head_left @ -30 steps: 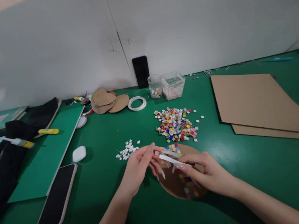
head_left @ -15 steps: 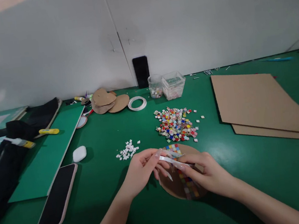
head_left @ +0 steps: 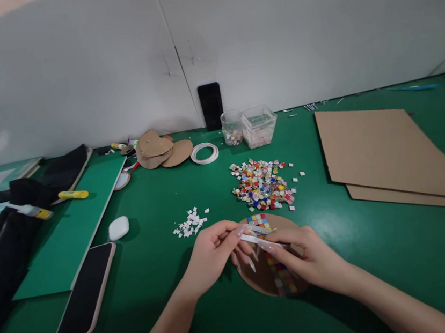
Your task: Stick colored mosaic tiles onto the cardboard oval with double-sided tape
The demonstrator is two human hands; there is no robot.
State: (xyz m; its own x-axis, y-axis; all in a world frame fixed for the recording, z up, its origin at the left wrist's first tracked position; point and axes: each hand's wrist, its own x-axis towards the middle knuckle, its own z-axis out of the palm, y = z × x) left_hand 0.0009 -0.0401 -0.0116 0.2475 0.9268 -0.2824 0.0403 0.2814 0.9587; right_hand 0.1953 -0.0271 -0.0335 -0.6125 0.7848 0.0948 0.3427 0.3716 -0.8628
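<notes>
Above a round cardboard disc [head_left: 256, 278], my left hand [head_left: 218, 248] pinches one end of a thin white strip [head_left: 252, 238]. My right hand [head_left: 308, 253] grips the strip's other end between thumb and fingers. Small coloured tiles [head_left: 283, 278] form a band across the disc, partly hidden under my hands. Beyond the disc lies a heap of loose multicoloured tiles [head_left: 261, 186]. Small white pieces [head_left: 190, 223] are scattered left of the disc, close to my left hand.
A phone [head_left: 86, 294] and a white case [head_left: 118, 228] lie at the left. Cardboard sheets [head_left: 383, 152] are at the right. Near the wall are a clear cup [head_left: 233, 128], a clear box [head_left: 259, 127], a white tape roll [head_left: 204, 153], cardboard shapes [head_left: 178, 153] and an upright black phone [head_left: 211, 106].
The fingers of my left hand have shifted slightly on the strip. Both hands stay over the disc, and the objects on the table lie as before.
</notes>
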